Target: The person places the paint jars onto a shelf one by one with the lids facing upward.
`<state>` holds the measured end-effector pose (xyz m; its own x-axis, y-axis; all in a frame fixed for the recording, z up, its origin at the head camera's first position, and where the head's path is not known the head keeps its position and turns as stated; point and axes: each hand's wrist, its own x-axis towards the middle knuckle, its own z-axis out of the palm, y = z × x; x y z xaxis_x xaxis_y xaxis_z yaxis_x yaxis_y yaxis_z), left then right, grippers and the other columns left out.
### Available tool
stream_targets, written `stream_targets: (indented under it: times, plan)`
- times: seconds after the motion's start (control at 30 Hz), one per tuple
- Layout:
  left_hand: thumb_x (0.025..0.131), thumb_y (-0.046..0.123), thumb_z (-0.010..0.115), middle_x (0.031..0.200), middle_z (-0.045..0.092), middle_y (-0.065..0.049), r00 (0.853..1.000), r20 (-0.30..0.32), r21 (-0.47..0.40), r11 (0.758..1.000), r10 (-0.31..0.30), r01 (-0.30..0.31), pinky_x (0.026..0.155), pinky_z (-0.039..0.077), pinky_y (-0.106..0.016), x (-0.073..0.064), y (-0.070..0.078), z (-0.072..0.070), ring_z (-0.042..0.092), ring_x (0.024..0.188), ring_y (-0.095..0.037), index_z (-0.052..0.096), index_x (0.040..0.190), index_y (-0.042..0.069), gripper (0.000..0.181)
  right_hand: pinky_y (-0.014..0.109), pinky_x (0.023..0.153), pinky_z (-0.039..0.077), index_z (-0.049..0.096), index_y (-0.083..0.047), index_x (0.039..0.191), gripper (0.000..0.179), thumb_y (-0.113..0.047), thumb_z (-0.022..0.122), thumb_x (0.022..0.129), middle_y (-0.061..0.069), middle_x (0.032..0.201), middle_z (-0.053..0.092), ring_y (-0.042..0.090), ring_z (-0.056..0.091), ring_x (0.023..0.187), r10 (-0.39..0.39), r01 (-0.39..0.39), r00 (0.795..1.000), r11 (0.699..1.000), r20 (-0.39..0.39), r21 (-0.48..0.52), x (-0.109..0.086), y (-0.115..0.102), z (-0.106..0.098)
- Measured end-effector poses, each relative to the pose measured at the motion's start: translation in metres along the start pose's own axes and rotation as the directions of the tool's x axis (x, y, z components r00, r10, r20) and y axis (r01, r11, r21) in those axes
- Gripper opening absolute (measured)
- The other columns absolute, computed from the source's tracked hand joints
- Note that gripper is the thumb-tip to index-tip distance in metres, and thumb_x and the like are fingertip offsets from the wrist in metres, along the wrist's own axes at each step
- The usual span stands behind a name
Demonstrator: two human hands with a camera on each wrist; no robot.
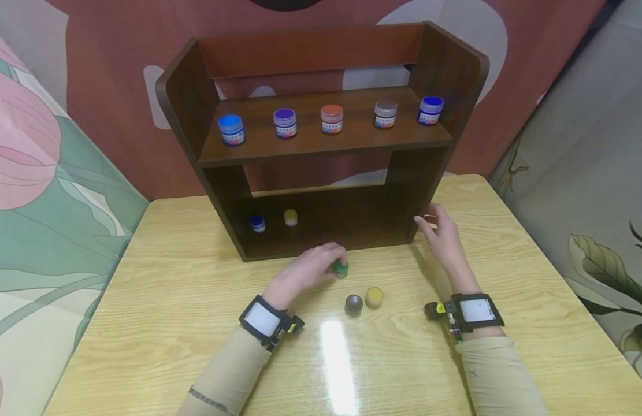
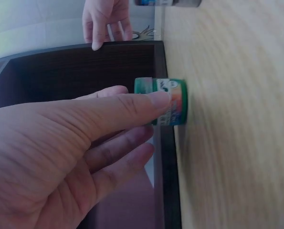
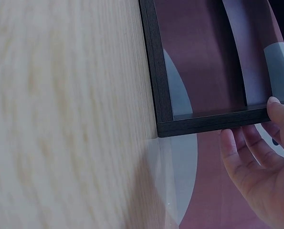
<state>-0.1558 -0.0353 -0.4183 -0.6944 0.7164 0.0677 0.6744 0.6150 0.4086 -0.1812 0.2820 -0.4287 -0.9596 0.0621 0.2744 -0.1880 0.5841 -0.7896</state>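
Note:
My left hand [image 1: 310, 267] pinches a small green paint jar [image 1: 342, 268] between thumb and fingers, at the front edge of a dark brown two-tier wooden shelf [image 1: 347, 222]. Seen from the left wrist, the jar [image 2: 175, 107] lies sideways in the picture, its label partly behind the thumb. At the shelf's right side panel, my right hand [image 1: 444, 237] holds the edge, thumb at the front and fingers along the outer face [image 3: 268, 167]. A grey-brown jar [image 1: 354, 304] and a yellow jar [image 1: 374, 297] stand on the table between the hands.
Across the upper tier stand several jars: light blue [image 1: 232, 129], purple [image 1: 285, 122], orange-red [image 1: 331, 119], brown [image 1: 385, 114] and dark blue [image 1: 430, 110]. On the lower tier, a dark blue jar [image 1: 258, 223] and a yellow jar [image 1: 290, 217] stand at the left. Patterned cloth [image 1: 107, 115] surrounds the table.

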Motion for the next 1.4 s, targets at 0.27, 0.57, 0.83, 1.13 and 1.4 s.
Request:
stream_targets:
  times: [0.27, 0.57, 0.83, 1.13, 1.4]
  plan:
    - [0.087, 0.013, 0.077, 0.101, 0.066, 0.002, 1.0, -0.009, 0.003, 1.0, 0.005, -0.005, 0.083, 0.056, -0.022, 0.0017, -0.0017, 0.0079, 0.063, 0.093, -0.01, 0.06, 0.104, 0.013, 0.024, 0.042, 0.092, 0.058, 0.045, 0.005, 0.137, 0.044, -0.024, 0.052, 0.104, 0.028, 0.132, 0.056, 0.045, 0.058, 0.122, 0.002, -0.002, 1.0, 1.0, 0.0, 0.002, -0.0002, 0.0, -0.0001]
    - [0.089, 0.015, 0.075, 0.102, 0.067, 0.002, 1.0, -0.017, -0.032, 0.999, -0.023, 0.022, 0.082, 0.056, -0.019, 0.0024, -0.0022, 0.009, 0.064, 0.094, -0.009, 0.059, 0.106, 0.013, 0.023, 0.054, 0.095, 0.054, 0.044, 0.006, 0.137, 0.045, -0.025, 0.05, 0.105, 0.029, 0.133, 0.055, 0.046, 0.057, 0.123, -0.001, 0.001, 1.0, 1.0, 0.006, 0.009, -0.0005, 0.0003, -0.0002]
    - [0.092, 0.018, 0.072, 0.105, 0.066, 0.002, 0.997, -0.048, -0.088, 0.995, -0.061, 0.056, 0.085, 0.057, -0.021, 0.0025, -0.002, 0.0066, 0.064, 0.096, -0.01, 0.058, 0.113, 0.014, 0.025, 0.046, 0.092, 0.057, 0.045, 0.005, 0.137, 0.045, -0.025, 0.051, 0.105, 0.028, 0.132, 0.056, 0.045, 0.058, 0.122, -0.005, 0.005, 1.0, 1.0, 0.005, 0.001, -0.0006, -0.0001, -0.0005]
    - [0.093, 0.021, 0.072, 0.106, 0.067, 0.001, 0.992, -0.098, -0.131, 0.989, -0.076, 0.063, 0.083, 0.057, -0.02, 0.0039, -0.0035, 0.0051, 0.065, 0.096, -0.01, 0.058, 0.119, 0.014, 0.031, 0.056, 0.095, 0.053, 0.044, 0.006, 0.137, 0.046, -0.026, 0.05, 0.105, 0.029, 0.133, 0.055, 0.046, 0.057, 0.123, -0.001, 0.001, 1.0, 1.0, 0.007, 0.009, -0.001, -0.0001, -0.0006]
    - [0.092, 0.026, 0.072, 0.107, 0.071, -0.002, 0.983, -0.156, -0.152, 0.986, -0.099, 0.075, 0.081, 0.058, -0.022, 0.0047, -0.0055, 0.0012, 0.07, 0.099, -0.014, 0.06, 0.121, 0.014, 0.034, 0.056, 0.095, 0.053, 0.044, 0.006, 0.138, 0.046, -0.026, 0.05, 0.105, 0.029, 0.133, 0.055, 0.046, 0.057, 0.123, -0.001, 0.001, 1.0, 1.0, 0.006, 0.006, -0.001, -0.0009, -0.001]
